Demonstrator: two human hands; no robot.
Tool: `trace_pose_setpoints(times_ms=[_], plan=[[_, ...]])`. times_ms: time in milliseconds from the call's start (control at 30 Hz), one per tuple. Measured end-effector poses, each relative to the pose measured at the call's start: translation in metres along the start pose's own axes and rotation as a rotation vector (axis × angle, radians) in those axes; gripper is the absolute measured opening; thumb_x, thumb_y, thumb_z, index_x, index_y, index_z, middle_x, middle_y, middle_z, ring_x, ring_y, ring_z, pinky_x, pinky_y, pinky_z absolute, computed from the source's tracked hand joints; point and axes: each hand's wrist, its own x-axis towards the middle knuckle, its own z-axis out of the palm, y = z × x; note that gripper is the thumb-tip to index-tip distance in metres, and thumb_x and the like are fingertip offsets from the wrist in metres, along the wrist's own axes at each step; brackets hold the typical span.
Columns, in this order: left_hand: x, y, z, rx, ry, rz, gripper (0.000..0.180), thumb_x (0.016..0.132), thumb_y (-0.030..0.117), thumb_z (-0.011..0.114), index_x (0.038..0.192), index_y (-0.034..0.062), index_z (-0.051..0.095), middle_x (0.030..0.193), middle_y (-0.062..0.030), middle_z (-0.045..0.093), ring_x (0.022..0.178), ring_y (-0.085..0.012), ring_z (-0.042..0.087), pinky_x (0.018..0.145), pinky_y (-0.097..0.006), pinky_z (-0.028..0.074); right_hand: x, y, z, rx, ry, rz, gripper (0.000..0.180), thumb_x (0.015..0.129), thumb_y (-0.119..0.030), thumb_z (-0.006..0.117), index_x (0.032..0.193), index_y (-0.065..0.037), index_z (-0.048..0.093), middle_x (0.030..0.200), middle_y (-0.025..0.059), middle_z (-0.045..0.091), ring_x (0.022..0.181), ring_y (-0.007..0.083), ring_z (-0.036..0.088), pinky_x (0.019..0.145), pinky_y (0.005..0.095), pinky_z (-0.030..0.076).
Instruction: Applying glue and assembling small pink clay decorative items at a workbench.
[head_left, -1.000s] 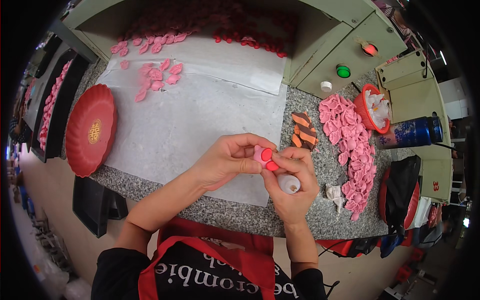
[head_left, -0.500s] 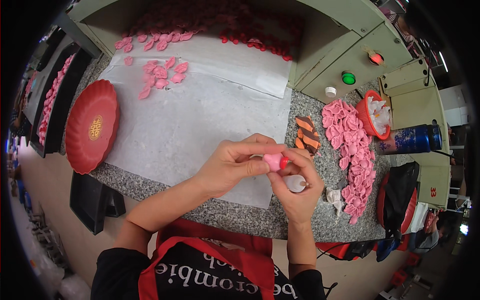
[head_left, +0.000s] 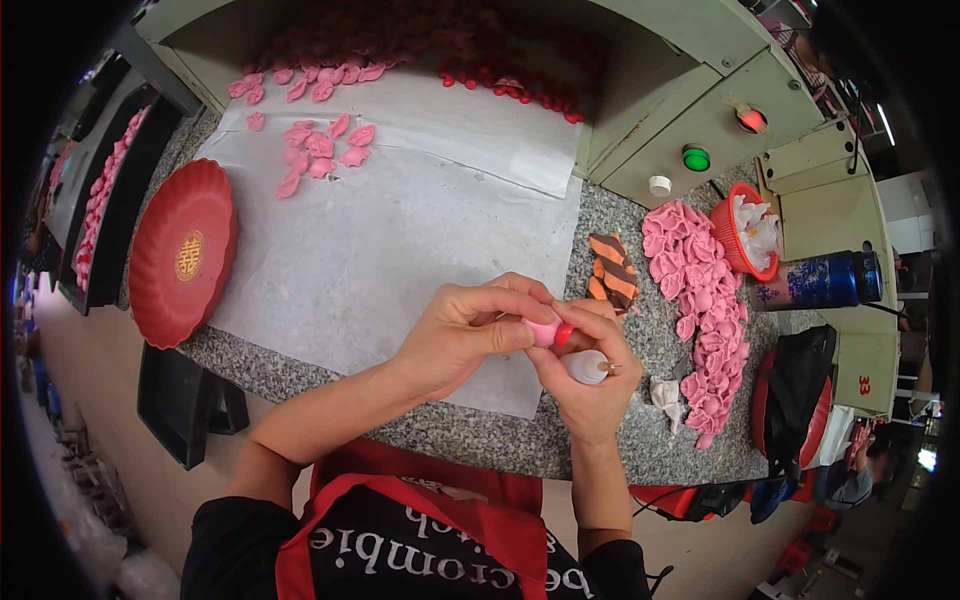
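Observation:
Over the near right part of the white paper sheet (head_left: 400, 230), both hands meet at a small pink piece (head_left: 542, 332) with a round red part (head_left: 564, 334) at its right end. My left hand (head_left: 450, 335) pinches the pink piece between thumb and fingers. My right hand (head_left: 592, 405) has thumb and fingertips at the red end. Tucked in the right palm is a small whitish squeeze bottle (head_left: 586, 367) with a thin tip pointing right. The fingers partly hide the pink piece, so its exact kind cannot be made out.
Pink petal-shaped pieces (head_left: 715, 340) pile on the granite counter (head_left: 655, 465) at right, beside an orange-and-brown striped item (head_left: 612, 272), a red basket (head_left: 733, 240) and a blue bottle (head_left: 820, 278). More pink pieces (head_left: 320, 145) lie farther back. A red scalloped dish (head_left: 215, 270) stands left.
Both hands have shifted very slightly left with the pink piece, which is turned a little between the fingers. The squeeze bottle stays in the right palm.

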Motion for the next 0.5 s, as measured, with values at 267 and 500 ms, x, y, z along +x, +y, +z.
trace_pose_setpoints(times_ms=[267, 500], plan=[[-0.001, 0.002, 0.009, 0.635, 0.081, 0.212, 0.03, 0.07, 0.001, 0.066, 0.099, 0.0019, 0.058, 0.1, -0.0073, 0.05, 0.093, -0.0163, 0.05, 0.081, -0.03, 0.04, 0.005, 0.002, -0.004, 0.812, -0.038, 0.593, 0.033, 0.068, -0.003, 0.064, 0.099, 0.002, 0.055, 0.089, 0.0102, 0.057, 0.052, 0.0071, 0.05, 0.047, 0.0191, 0.04], [-0.001, 0.017, 0.011, 1.071, 0.115, 0.445, 0.04, 0.062, 0.0, 0.069, 0.099, 0.0029, 0.057, 0.092, -0.0086, 0.055, 0.083, -0.0182, 0.054, 0.074, -0.027, 0.043, 0.009, -0.013, 0.001, 0.421, 0.011, 0.409, 0.034, 0.07, -0.004, 0.063, 0.102, 0.002, 0.053, 0.093, 0.0158, 0.059, 0.051, 0.0078, 0.051, 0.041, 0.0168, 0.037]])
